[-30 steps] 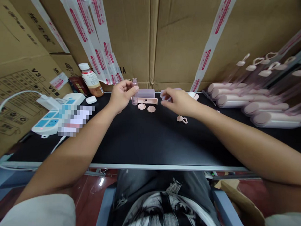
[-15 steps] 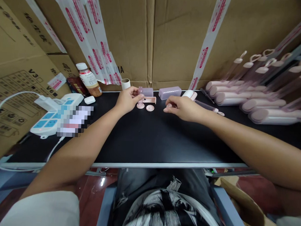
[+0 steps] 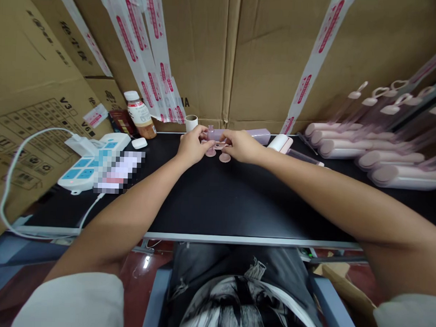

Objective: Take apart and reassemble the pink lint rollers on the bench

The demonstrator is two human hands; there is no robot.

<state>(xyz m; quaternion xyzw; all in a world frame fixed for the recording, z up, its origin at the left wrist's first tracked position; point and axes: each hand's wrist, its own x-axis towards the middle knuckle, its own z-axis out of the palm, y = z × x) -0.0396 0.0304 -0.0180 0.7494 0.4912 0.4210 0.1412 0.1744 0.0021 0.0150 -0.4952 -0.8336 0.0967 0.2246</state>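
Observation:
My left hand point(image 3: 192, 147) and my right hand point(image 3: 243, 146) are close together near the back of the black table. Between them is a narrow pink plastic piece point(image 3: 218, 146) with a dark hole, its ends pinched in my closed fingers. Two round pink discs point(image 3: 224, 157) lie just in front of it, one under my left fingertips. A translucent purple part point(image 3: 214, 134) lies behind the pink piece, partly covered by my fingers. Another purple part point(image 3: 262, 135) shows beyond my right hand. To the right rests a white and pink body point(image 3: 280, 143) beside a clear purple tube point(image 3: 304, 157).
Several pink-and-white assembled units with heart-shaped loops point(image 3: 399, 174) lie at the right. On the left are a power strip point(image 3: 92, 164), a blurred-out phone point(image 3: 119, 172), a small white case point(image 3: 139, 143) and a drink bottle point(image 3: 140, 115). A cardboard tube point(image 3: 191, 123) stands behind; cartons point(image 3: 264, 60) wall the back.
My right hand has moved left to meet the left hand and grips the pink piece. My left hand has shifted from the small purple upright part onto that piece. The view has turned slightly left.

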